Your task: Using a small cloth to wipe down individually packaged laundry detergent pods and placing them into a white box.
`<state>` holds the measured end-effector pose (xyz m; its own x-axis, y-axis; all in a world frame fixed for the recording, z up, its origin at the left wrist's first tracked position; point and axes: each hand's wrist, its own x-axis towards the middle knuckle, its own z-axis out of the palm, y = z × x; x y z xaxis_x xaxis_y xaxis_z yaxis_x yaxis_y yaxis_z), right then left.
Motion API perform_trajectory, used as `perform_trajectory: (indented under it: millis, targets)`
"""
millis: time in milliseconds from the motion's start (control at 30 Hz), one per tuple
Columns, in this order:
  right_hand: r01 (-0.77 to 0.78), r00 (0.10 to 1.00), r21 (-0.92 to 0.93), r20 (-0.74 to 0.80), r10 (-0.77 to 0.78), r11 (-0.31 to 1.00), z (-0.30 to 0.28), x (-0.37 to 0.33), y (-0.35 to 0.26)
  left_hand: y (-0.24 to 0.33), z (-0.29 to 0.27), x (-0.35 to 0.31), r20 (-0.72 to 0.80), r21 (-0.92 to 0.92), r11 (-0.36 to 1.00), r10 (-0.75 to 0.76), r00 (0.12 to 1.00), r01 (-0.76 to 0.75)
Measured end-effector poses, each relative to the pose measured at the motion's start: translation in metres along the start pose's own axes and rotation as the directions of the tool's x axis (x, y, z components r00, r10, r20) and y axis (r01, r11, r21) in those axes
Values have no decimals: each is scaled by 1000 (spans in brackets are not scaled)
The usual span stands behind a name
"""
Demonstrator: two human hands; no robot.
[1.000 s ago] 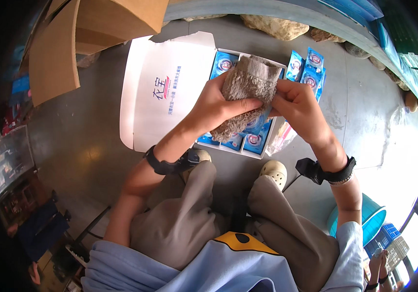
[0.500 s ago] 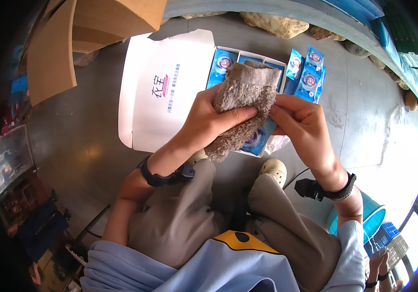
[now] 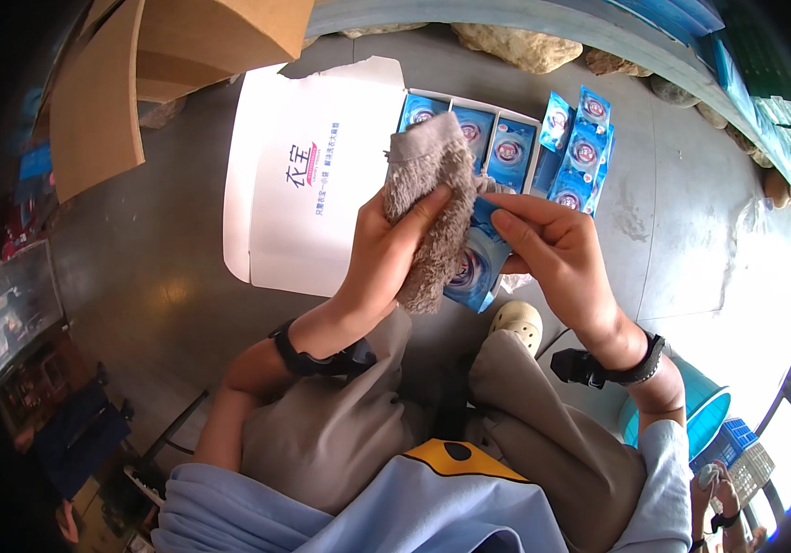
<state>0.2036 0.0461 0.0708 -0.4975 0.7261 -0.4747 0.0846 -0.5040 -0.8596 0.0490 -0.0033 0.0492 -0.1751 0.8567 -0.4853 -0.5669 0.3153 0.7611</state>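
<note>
My left hand (image 3: 386, 244) is closed around a fuzzy grey-brown sock (image 3: 437, 175), whose smooth cuff points up and away. Thumb and fingers of my right hand (image 3: 552, 244) pinch the upper edge of a blue packet (image 3: 476, 267), which hangs beside the sock and is partly covered by it. A small twist of brown fabric shows by the right fingertips; I cannot tell whether they grip it too. Under and beyond my hands lies a white box (image 3: 294, 175) with its lid folded open to the left. Blue packets (image 3: 510, 152) fill its compartments.
More blue packets (image 3: 589, 147) lie right of the box. A cardboard carton (image 3: 220, 46) stands at far left, stones (image 3: 515, 46) along the far edge. At right are a blue bucket (image 3: 713, 410), crates (image 3: 745, 461) and another person's hands (image 3: 722, 498). My shoe (image 3: 517, 323) is just below the box.
The sock has moved left and tilted, uncovering packets in the box. My right hand has shifted slightly left and down, and the blue packet has come left and nearer me.
</note>
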Motion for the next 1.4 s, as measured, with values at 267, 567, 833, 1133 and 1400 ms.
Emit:
perform_trajectory:
  millis: [267,567,833,1133,1400]
  targets:
    - [-24,997,78,-68,29,997,-12,-2,-3,13,-45,37,159,-261,946,-155,975,193]
    - [207,969,-182,-101,-227,961,-3,11,2,9,-12,18,407,316,944,-49,912,-90]
    - [209,960,-80,-172,-220,975,-18,17,-22,-6,-15,12,435,335,942,-146,888,-9]
    - [114,961,212,-273,-53,970,-37,40,1,-8,-26,13,380,254,955,-247,891,157]
    - [181,961,239,-249,-120,954,-85,63,-6,-22,-37,0,281,137,956,-288,915,259]
